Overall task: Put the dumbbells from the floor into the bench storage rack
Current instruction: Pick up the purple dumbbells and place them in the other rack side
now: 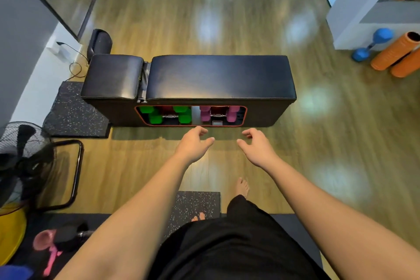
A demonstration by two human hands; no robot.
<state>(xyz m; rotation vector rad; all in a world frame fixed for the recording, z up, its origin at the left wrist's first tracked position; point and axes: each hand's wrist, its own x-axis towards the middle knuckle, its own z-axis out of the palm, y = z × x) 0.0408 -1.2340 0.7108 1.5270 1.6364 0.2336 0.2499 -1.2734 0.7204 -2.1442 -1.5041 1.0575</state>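
Far left: black pedestal fan (21, 150) and a speckled rubber mat (72, 111) on the wood floor (227, 18), mat just beside the bench's left end.

We see the black padded bench (188, 79) lying crosswise in view, long axis left-right. Its storage rack (191, 116) is a red-rimmed opening in the near side, split by a pale divider.

Left bay: green dumbbells (167, 115), hex heads, chrome handle showing. Long axis left-right, parallel to the bench; one sits nearer us, one behind and slightly higher.

Right bay: pink dumbbells (219, 113), same hex shape, chrome handle, same left-right orientation. Rear one mostly hidden, so we can't tell its exact seat.

Our left hand (193, 145) hovers just in front of the rack's lower rim, below the divider. Fingers (201, 130) loosely curled, spread, holding nothing.

Our right hand (258, 148) is beside it at the same height, below the pink bay. Fingers (247, 133) also curled and apart, empty. Hands are near each other, not touching.

Bottom left: a pink-headed item and something dark lie on a dark mat, blurred; we can't tell what they are.

Far right: blue dumbbell (372, 44) on the floor by a white cabinet (363, 7), round heads, axis diagonal, lower-left to upper-right. It sits just beside two orange foam rollers (395, 54), well apart from the bench.
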